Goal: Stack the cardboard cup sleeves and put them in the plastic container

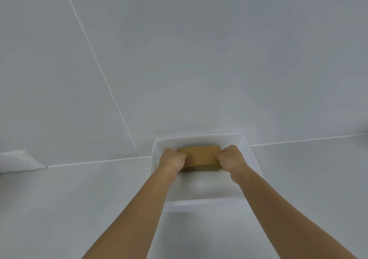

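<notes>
Two bare forearms rise from the bottom edge; the stack of cardboard sleeves (199, 158) is gripped at its ends by the left hand (172, 160) and right hand (232, 158) inside the plastic container (201, 202), centre frame. A wall socket (20, 161) sits at the left edge.

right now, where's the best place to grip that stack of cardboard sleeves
By its two short ends, from above, as the left hand and right hand do: the stack of cardboard sleeves lies flat inside the plastic container, whose walls block a level approach.

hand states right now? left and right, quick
Left hand: closed on the left end of the sleeve stack, inside the plastic container.
Right hand: closed on the stack's right end.
</notes>
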`<state>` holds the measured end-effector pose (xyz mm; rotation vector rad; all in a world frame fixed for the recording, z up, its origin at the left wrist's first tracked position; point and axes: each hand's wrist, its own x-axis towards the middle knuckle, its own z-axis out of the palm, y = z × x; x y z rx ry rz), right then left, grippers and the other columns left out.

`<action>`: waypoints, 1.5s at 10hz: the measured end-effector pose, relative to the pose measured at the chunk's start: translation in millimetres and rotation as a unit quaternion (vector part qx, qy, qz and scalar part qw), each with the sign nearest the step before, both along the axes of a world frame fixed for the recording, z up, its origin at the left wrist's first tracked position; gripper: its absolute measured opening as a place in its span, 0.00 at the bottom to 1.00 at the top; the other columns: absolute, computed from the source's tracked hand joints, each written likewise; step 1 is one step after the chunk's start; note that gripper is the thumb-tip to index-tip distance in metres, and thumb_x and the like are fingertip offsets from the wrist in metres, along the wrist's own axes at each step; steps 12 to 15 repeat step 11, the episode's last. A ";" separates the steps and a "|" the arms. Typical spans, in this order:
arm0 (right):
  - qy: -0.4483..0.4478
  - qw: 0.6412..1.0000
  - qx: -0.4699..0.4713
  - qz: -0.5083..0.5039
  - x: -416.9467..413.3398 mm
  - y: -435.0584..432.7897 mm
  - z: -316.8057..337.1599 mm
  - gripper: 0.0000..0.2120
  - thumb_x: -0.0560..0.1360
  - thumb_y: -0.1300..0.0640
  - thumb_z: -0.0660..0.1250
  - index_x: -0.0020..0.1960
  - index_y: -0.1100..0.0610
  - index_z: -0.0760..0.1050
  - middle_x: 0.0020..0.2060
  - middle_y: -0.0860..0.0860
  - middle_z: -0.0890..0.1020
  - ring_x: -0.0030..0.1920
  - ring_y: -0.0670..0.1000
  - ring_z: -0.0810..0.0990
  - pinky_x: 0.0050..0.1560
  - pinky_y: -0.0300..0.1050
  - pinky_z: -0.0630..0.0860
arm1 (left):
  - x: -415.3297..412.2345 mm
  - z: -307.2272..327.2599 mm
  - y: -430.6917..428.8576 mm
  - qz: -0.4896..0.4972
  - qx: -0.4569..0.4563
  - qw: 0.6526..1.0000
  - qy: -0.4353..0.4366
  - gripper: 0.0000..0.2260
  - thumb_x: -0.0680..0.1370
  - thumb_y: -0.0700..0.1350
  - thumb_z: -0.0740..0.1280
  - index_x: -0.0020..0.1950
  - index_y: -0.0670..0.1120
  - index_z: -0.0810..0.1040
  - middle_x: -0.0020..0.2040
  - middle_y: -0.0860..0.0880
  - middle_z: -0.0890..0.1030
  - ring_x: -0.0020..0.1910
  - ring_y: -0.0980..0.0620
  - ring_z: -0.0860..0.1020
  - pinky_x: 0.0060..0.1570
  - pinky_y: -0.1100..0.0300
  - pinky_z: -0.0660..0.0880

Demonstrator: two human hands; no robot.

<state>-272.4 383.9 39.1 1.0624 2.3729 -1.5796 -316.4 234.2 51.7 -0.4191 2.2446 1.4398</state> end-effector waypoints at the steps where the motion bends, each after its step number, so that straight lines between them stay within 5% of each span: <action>1: -0.007 1.000 0.029 0.002 0.0 -0.7 -2.6 0.18 0.74 0.67 0.56 0.30 0.56 0.55 0.28 0.52 0.61 0.27 0.51 0.61 0.27 0.41 0.60 | 0.1 -0.3 1.9 -0.002 -0.005 1.000 0.004 0.14 0.74 0.40 0.62 0.58 0.37 0.71 0.54 0.40 0.76 0.52 0.41 0.75 0.56 0.49 0.76; 4: -0.013 1.000 0.021 0.009 0.0 -1.8 -0.4 0.15 0.73 0.66 0.56 0.31 0.56 0.57 0.29 0.51 0.63 0.29 0.51 0.62 0.29 0.41 0.62 | -3.8 0.0 2.3 -0.004 0.011 1.000 -0.010 0.12 0.74 0.39 0.62 0.57 0.38 0.71 0.51 0.41 0.75 0.52 0.41 0.76 0.55 0.47 0.76; 7: -0.017 1.000 0.012 0.020 2.9 -3.9 6.3 0.15 0.73 0.66 0.57 0.31 0.56 0.57 0.29 0.51 0.62 0.29 0.51 0.61 0.30 0.41 0.61 | -2.8 8.7 -0.2 -0.026 0.021 0.999 -0.028 0.13 0.74 0.40 0.63 0.58 0.39 0.71 0.43 0.46 0.72 0.45 0.46 0.71 0.38 0.59 0.69; 9: -0.010 0.999 -0.010 0.038 7.3 1.5 24.8 0.04 0.76 0.60 0.60 0.44 0.60 0.69 0.38 0.54 0.71 0.41 0.54 0.70 0.44 0.47 0.70 | 1.0 20.6 -12.3 -0.041 0.002 0.999 -0.005 0.18 0.75 0.42 0.64 0.62 0.37 0.70 0.59 0.39 0.75 0.52 0.44 0.74 0.45 0.58 0.68; 11: 0.035 0.997 0.019 0.067 21.3 19.4 67.0 0.16 0.74 0.61 0.62 0.55 0.73 0.70 0.39 0.57 0.72 0.38 0.54 0.71 0.35 0.43 0.66 | 10.6 53.7 -22.8 -0.068 -0.050 0.993 0.085 0.17 0.75 0.44 0.63 0.63 0.40 0.69 0.47 0.49 0.68 0.41 0.51 0.67 0.35 0.61 0.63; 15: 0.035 0.997 0.019 0.067 21.3 19.4 67.0 0.16 0.74 0.61 0.62 0.55 0.73 0.70 0.39 0.57 0.72 0.38 0.54 0.71 0.35 0.43 0.66 | 10.6 53.7 -22.8 -0.068 -0.050 0.993 0.085 0.17 0.75 0.44 0.63 0.63 0.40 0.69 0.47 0.49 0.68 0.41 0.51 0.67 0.35 0.61 0.63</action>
